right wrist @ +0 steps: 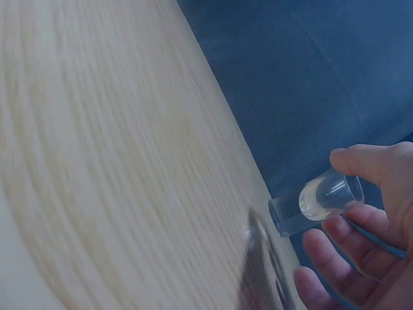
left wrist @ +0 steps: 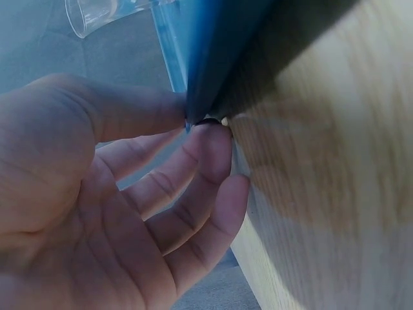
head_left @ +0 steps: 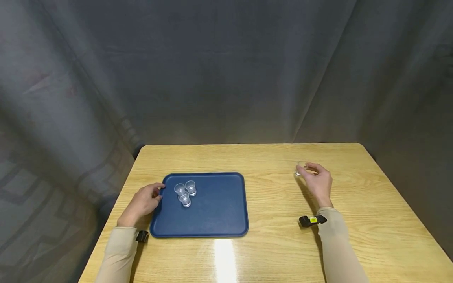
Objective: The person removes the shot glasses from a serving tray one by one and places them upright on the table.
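A blue tray lies on the left half of the wooden table. Three small clear cups stand bunched in its far left corner. My left hand is at the tray's left edge. In the left wrist view the thumb lies over the rim and the fingers curl against its underside, pinching it. My right hand is out to the right, above the table. It holds another small clear cup between thumb and fingers; this cup is tipped on its side.
A grey curtain hangs behind and around the table. The table's far edge and right edge lie close to the right hand. Black wrist bands sit on both sleeves.
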Tool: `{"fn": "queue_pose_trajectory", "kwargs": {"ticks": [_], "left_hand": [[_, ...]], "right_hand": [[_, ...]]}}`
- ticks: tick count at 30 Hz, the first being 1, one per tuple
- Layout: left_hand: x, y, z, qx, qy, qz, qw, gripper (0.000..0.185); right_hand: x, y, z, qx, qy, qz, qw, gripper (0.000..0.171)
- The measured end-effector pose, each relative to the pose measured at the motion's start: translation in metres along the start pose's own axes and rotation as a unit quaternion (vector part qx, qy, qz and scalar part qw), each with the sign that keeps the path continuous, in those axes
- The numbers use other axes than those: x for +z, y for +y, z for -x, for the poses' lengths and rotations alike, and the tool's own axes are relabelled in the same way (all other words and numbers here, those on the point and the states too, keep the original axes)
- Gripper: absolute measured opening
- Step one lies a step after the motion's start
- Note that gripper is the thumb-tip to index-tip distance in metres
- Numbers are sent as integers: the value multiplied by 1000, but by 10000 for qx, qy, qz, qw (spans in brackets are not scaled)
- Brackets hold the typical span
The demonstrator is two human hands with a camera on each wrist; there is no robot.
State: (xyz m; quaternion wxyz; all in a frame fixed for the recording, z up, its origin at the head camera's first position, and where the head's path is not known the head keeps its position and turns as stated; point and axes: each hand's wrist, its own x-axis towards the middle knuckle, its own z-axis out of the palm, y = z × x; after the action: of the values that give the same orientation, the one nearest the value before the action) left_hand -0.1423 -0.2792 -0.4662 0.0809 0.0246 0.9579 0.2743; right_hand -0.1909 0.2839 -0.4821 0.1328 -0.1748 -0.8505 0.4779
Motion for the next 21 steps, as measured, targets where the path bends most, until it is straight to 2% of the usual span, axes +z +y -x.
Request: {"fn": "queue_pose_trajectory", "kwargs": {"ticks": [10, 21], "left_hand": [[-1, -1, -1, 4, 3, 2, 10000, 41], [0, -3, -2, 124, 31, -14, 9999, 42]], "right_hand": [[0, 4, -1, 82, 86, 102, 9999, 55], [-2, 2, -1, 163, -133, 176, 9996, 61]]}}
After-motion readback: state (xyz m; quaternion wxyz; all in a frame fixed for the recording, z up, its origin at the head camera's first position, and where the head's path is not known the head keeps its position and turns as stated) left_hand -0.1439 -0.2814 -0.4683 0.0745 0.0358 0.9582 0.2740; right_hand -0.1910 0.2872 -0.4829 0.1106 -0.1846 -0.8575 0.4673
